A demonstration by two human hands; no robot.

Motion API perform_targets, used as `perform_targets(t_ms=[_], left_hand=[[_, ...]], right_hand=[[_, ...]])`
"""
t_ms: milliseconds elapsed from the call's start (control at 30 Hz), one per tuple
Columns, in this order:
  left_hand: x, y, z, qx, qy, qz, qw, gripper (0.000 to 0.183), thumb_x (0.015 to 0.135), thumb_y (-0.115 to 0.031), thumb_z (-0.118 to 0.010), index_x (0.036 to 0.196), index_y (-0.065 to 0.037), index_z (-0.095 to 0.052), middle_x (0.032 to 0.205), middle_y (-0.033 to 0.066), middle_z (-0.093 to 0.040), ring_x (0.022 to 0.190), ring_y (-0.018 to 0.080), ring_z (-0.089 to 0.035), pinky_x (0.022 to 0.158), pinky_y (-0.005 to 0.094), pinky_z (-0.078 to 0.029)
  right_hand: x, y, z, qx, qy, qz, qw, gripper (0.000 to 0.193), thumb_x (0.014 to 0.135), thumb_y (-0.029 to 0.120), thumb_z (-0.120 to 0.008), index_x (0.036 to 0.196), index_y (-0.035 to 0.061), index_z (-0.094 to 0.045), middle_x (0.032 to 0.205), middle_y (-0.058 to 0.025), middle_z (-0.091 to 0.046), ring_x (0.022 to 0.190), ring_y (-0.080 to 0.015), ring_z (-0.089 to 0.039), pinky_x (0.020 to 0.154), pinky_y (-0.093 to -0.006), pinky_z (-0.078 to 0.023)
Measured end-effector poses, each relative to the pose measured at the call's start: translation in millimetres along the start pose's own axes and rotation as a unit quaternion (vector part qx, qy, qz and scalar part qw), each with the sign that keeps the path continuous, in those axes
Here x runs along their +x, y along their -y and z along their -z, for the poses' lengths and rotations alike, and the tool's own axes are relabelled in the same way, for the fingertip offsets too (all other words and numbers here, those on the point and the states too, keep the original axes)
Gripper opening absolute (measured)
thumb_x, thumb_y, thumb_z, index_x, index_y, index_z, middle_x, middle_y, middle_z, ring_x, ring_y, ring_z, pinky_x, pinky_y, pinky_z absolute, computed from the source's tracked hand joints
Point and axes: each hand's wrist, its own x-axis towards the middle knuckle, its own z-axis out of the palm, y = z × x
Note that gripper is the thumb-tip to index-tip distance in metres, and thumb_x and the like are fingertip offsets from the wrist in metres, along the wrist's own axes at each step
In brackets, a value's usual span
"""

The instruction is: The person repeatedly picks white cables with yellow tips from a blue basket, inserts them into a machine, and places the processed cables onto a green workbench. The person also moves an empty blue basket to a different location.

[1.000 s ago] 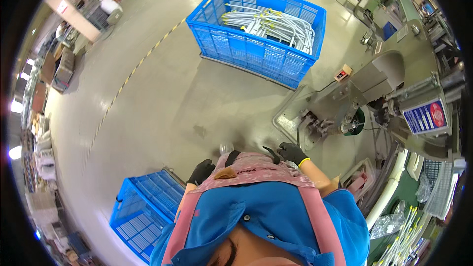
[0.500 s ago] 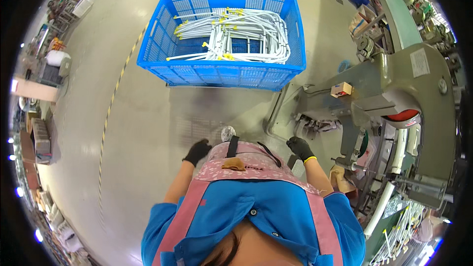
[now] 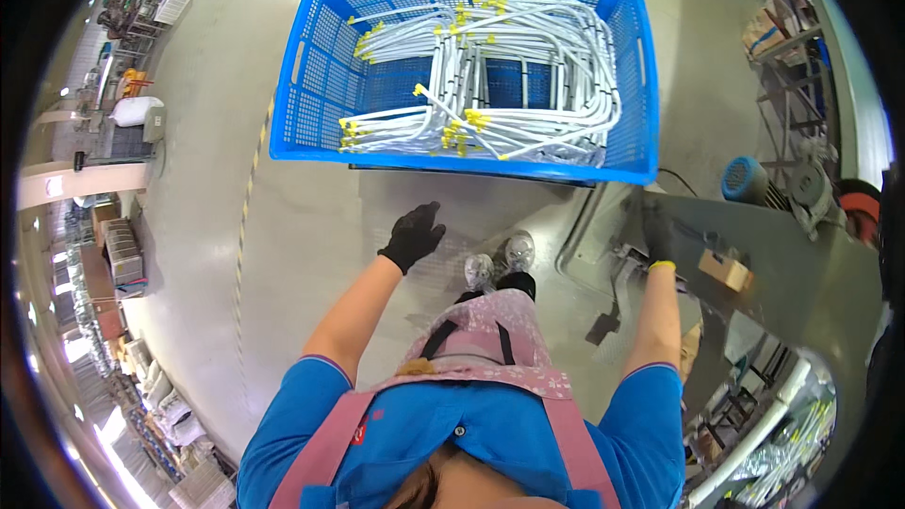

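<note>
My left hand (image 3: 413, 236), in a black glove, is held out over the floor in front of the crate with its fingers apart and nothing in them. My right hand (image 3: 658, 234), in a black glove with a yellow band at the wrist, reaches forward beside the grey-green machine (image 3: 782, 254), just below the crate's near right corner. Motion blur smears its fingers. Ahead stands a large blue plastic crate (image 3: 320, 75) with perforated walls. Many bent white tubes (image 3: 603, 85) with yellow end caps lie in it.
A small cardboard box (image 3: 724, 270) sits on the machine at right. More white tubes (image 3: 792, 452) lie at the lower right. A dark pedal (image 3: 601, 328) is on the floor near my feet. A yellow-black floor line (image 3: 249, 188) runs along the left.
The crate appears closer and larger. Both my hands have moved from beside my waist to forward of my body, and both shoes now show below the apron.
</note>
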Motion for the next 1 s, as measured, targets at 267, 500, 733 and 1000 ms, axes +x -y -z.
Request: perform_targets(t_ms=[267, 500, 733, 1000], left_hand=[[62.5, 22.3, 0.1, 0.106, -0.046, 0.064, 0.991, 0.074, 0.079, -0.025, -0.062, 0.140, 0.000, -0.027, 0.141, 0.0244, -0.032, 0.129, 0.0364, -0.034, 0.101, 0.0460, -0.035], [70.9, 51.6, -27.7, 0.123, -0.024, 0.059, 0.990, 0.080, 0.079, -0.026, -0.066, 0.139, 0.007, -0.026, 0.147, 0.0280, -0.018, 0.137, 0.0394, -0.018, 0.112, 0.0429, -0.020], [95.3, 59.9, -8.5, 0.220, 0.164, 0.246, 0.929, 0.076, 0.075, -0.014, -0.055, 0.139, 0.010, -0.022, 0.147, 0.0298, -0.016, 0.139, 0.0407, -0.013, 0.113, 0.0455, -0.016], [198.4, 3.5, -63.7, -0.003, 0.038, -0.118, 0.992, 0.051, 0.080, -0.025, -0.062, 0.122, 0.001, -0.051, 0.105, 0.0232, -0.061, 0.099, 0.0376, -0.058, 0.085, 0.0450, -0.045]], right_hand=[[123.5, 11.3, -36.5, -0.232, -0.128, -0.062, 0.962, 0.049, 0.082, 0.032, -0.053, 0.124, 0.0061, -0.049, 0.104, -0.0236, -0.062, 0.097, -0.0427, -0.058, 0.083, -0.0493, -0.046], [99.5, -21.9, -70.6, -0.234, -0.170, -0.015, 0.957, 0.040, 0.078, 0.032, -0.058, 0.106, 0.0044, -0.057, 0.102, -0.0219, -0.060, 0.084, -0.0397, -0.061, 0.072, -0.0486, -0.048], [6.8, 28.0, -104.2, -0.248, -0.215, -0.006, 0.945, 0.026, 0.074, 0.026, -0.063, 0.086, 0.0065, -0.051, 0.081, -0.0150, -0.061, 0.069, -0.0340, -0.062, 0.062, -0.0450, -0.050], [-40.6, 74.0, -142.4, -0.070, -0.190, -0.121, 0.972, 0.034, 0.086, 0.018, -0.059, 0.113, 0.0040, -0.044, 0.099, -0.0195, -0.056, 0.082, -0.0391, -0.061, 0.066, -0.0461, -0.051]])
